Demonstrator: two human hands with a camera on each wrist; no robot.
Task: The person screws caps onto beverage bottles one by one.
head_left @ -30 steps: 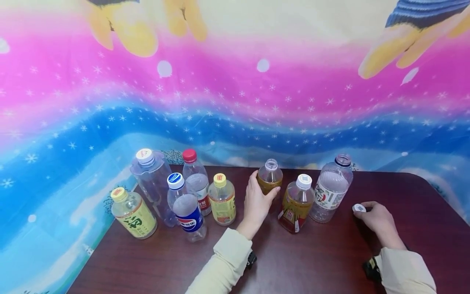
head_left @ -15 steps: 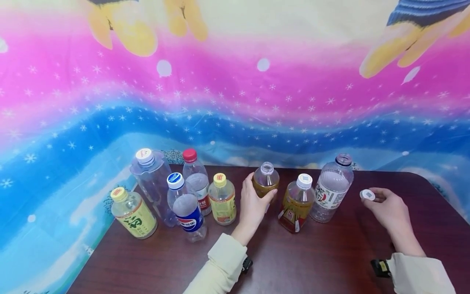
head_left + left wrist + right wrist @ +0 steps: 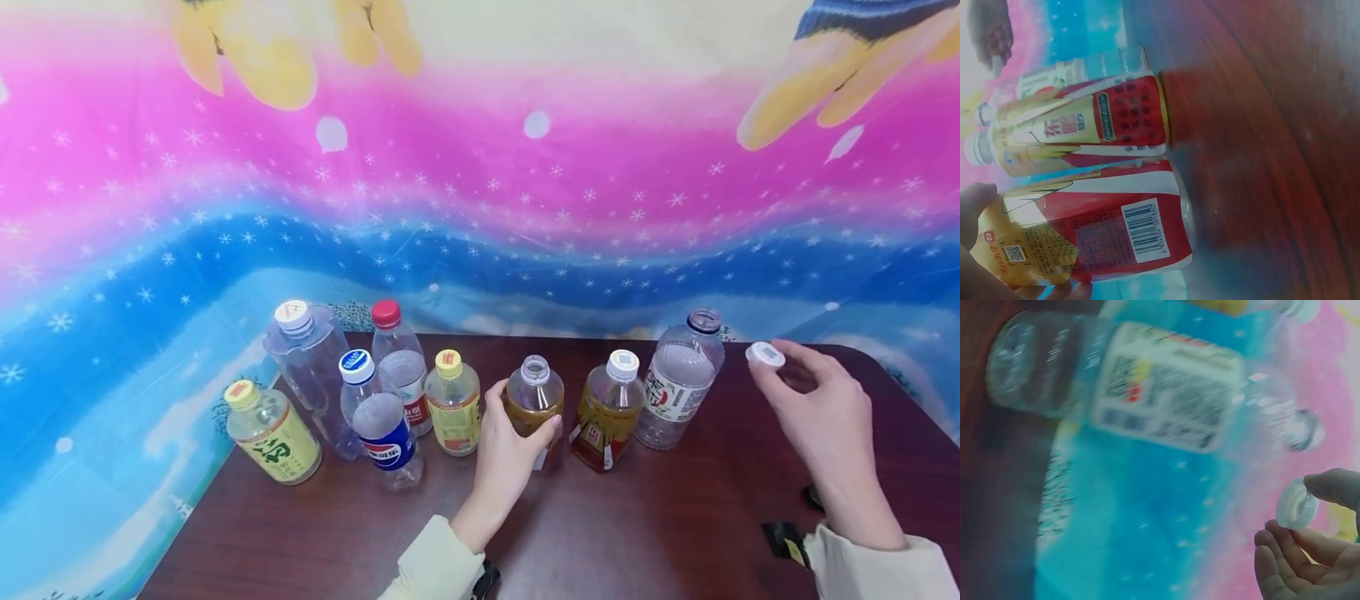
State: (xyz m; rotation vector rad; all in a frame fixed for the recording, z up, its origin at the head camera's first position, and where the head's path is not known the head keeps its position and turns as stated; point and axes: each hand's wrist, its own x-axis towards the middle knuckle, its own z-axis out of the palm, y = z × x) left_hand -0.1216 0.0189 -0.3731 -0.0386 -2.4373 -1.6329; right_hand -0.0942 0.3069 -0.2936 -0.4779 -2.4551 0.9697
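My left hand (image 3: 508, 454) grips an uncapped drink bottle (image 3: 536, 398) with a gold and red label, its thumb and fingers round the upper body. The left wrist view shows that label's barcode and QR code. Between thumb and fingers of my right hand (image 3: 825, 408) a white bottle cap (image 3: 766, 355) is pinched in the air; its hollow underside shows in the right wrist view. Left of that hand stands a large clear bottle (image 3: 678, 383) with a white label and an open mouth. A matching gold-and-red bottle (image 3: 609, 412) with a white cap stands between it and my left hand.
On the left stand a yellow-capped bottle (image 3: 273, 437), a tall clear bottle (image 3: 307, 375) with a white cap, a Pepsi bottle (image 3: 381, 425), a red-capped bottle (image 3: 401, 367) and another yellow-capped bottle (image 3: 454, 408). A printed cloth (image 3: 480, 225) hangs behind the table (image 3: 615, 533).
My left hand has brought the uncapped bottle nearer and slightly left. The right hand has lifted the white cap and moved it up and to the right.
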